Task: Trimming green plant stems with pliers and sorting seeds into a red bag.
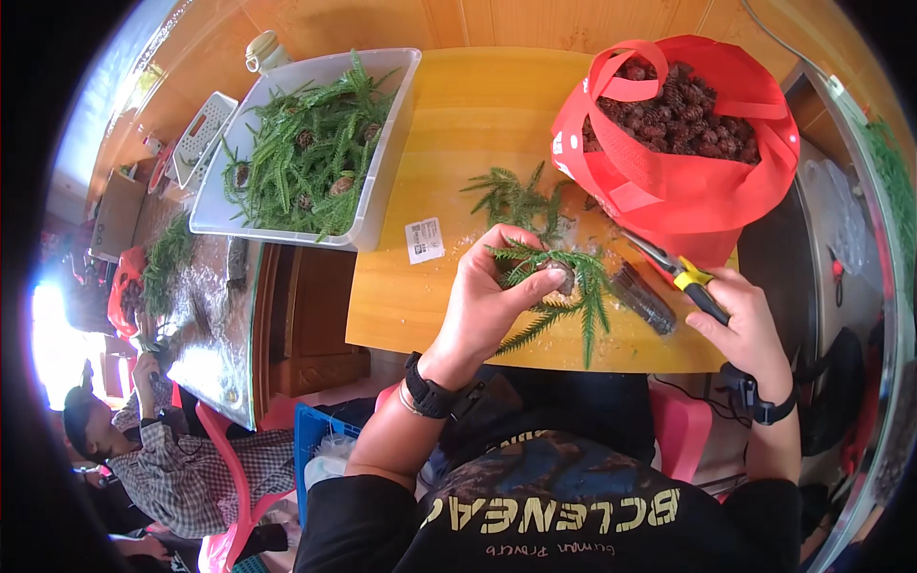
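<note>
My left hand point(492, 286) pinches a green artificial pine sprig point(594, 301) between thumb and fingers, above the table's near part. A greyish-brown lump point(562, 277), perhaps a pine cone, sits at the sprig's middle, partly hidden by my thumb. In my right hand point(745, 325) are pliers point(693, 279) with yellow and black handles, their jaws pointing up and left toward the red bag. Between both hands lies a bundle of thin dark sticks or wires point(645, 301). Another green sprig point(511, 199) rests on the table beyond my left hand.
A red bag point(669, 224) full of brown pine cones point(683, 115) stands at the back right of the yellow table point(458, 91). At the back left, a clear plastic bin point(377, 205) holds green sprigs with cones. A white label point(424, 240) lies nearby. Another person point(181, 458) sits at the left table.
</note>
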The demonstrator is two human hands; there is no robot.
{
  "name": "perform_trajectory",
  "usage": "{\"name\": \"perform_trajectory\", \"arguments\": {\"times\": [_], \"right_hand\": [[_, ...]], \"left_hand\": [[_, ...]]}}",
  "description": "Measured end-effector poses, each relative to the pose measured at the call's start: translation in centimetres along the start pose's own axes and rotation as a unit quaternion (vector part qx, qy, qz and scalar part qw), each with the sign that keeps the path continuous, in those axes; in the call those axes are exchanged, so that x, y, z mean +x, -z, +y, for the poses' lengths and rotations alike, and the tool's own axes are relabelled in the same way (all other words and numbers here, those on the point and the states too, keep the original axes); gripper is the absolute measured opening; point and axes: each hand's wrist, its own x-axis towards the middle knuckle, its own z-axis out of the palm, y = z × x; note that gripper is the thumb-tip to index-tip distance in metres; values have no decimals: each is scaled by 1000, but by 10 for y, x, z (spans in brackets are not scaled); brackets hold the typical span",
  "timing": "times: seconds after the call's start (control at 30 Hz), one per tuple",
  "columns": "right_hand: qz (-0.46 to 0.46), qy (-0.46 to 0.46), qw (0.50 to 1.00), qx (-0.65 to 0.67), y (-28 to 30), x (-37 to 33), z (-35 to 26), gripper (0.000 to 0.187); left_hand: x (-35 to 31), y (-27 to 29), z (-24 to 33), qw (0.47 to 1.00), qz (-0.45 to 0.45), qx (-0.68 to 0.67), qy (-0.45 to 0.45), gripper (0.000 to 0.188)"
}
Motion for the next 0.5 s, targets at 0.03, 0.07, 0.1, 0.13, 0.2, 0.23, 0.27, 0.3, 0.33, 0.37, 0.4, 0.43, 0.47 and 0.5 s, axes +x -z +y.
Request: {"name": "perform_trajectory", "arguments": {"times": [0.03, 0.07, 0.1, 0.13, 0.2, 0.23, 0.27, 0.3, 0.33, 0.37, 0.4, 0.43, 0.47, 0.5], "right_hand": [[-29, -5, 998, -49, 1, -2, 6, 29], [-58, -10, 993, -99, 2, -4, 13, 27], [-57, -9, 993, -100, 1, -6, 21, 27], [-59, 13, 991, -116, -2, -7, 29, 26], [-61, 40, 989, -131, -12, -5, 43, 26], [-62, 34, 987, -141, -16, -5, 47, 27], [-65, 29, 986, -150, -20, -4, 51, 29], [-75, 26, 986, -144, -22, -6, 58, 28], [-86, 24, 986, -138, -24, -8, 62, 27], [-108, 17, 981, -163, -24, -8, 59, 27], [-97, 11, 981, -170, -25, -9, 59, 27], [-87, 6, 981, -176, -28, -13, 61, 27], [-61, 3, 979, -197, -31, -18, 63, 27], [-68, 9, 976, -207, -33, -19, 60, 27]], "left_hand": [[0, 2, 0, 1000, 1, 0, -1, 32], [2, 4, 0, 1000, 4, 0, 6, 32], [3, 5, 0, 1000, 6, -1, 12, 33], [4, 5, 1, 1000, 5, -1, 11, 33], [6, 9, 3, 1000, 0, -17, 6, 33], [7, 11, 5, 1000, 1, -16, 2, 33], [6, 15, 9, 1000, -3, -4, 2, 32], [2, 14, 17, 1000, -3, 16, -4, 31], [-1, 13, 25, 1000, 7, 25, -14, 31], [-1, 16, 32, 998, 8, 54, -4, 30], [0, 22, 40, 996, 12, 86, 3, 28], [2, 28, 44, 995, 13, 97, 0, 26], [4, 32, 51, 996, 17, 87, -16, 27], [4, 35, 58, 996, 23, 77, -30, 29]]}}
